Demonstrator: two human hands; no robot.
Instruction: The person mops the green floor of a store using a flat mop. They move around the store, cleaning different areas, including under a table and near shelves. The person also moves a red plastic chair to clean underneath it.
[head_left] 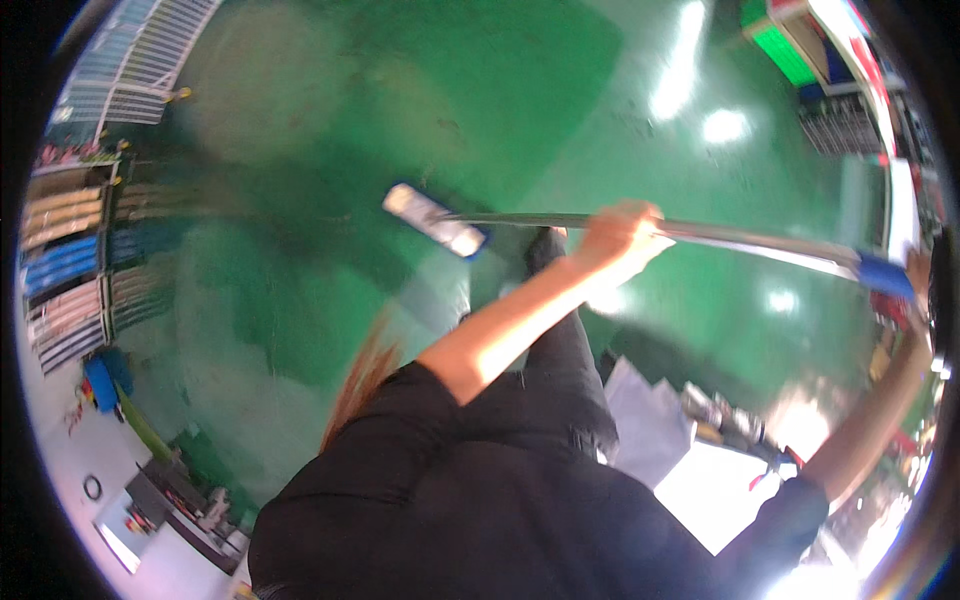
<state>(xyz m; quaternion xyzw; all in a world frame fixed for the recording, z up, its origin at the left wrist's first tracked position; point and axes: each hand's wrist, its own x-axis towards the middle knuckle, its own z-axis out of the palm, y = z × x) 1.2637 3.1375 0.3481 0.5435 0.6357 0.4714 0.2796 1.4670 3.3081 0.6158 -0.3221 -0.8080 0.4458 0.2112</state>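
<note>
Silvery pole (pixel 745 240) clamped in its fingers, the left hand (pixel 620 242) reaches across; right hand (pixel 917 285) stretches wide, fingers unclear.

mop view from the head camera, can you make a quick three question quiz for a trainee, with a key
1. Which hand grips the pole partway along its length?
2. True or false: the floor around the mop head is red.
3. Fill in: next to the right hand, the pole is coloured ____.

Key:
1. The left hand.
2. False; the floor is green.
3. Blue.
</note>
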